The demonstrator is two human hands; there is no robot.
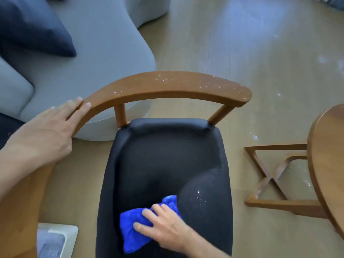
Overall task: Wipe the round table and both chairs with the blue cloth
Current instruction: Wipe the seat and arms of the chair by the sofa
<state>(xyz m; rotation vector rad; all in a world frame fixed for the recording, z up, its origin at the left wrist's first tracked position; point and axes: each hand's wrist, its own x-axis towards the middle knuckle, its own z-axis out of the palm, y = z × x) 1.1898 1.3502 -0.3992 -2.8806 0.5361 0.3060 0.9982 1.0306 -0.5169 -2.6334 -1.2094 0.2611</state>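
A wooden chair fills the middle of the view. Its curved backrest (pixel 167 86) carries white specks, and its black padded seat (pixel 167 155) shows white crumbs at the front right. My left hand (pixel 46 131) grips the left end of the backrest rail. My right hand (pixel 165 229) presses a bunched blue cloth (pixel 132 229) flat onto the front of the seat, left of the speckled patch. The round wooden table (pixel 327 164) juts in at the right edge, with its crossed wooden base (pixel 270 179) on the floor beneath it.
A grey sofa (pixel 93 53) with a dark blue cushion (pixel 31 28) stands behind the chair at upper left. White dust marks dot the wood floor (pixel 260 53) at right. A white box-like object (pixel 55 241) sits at lower left.
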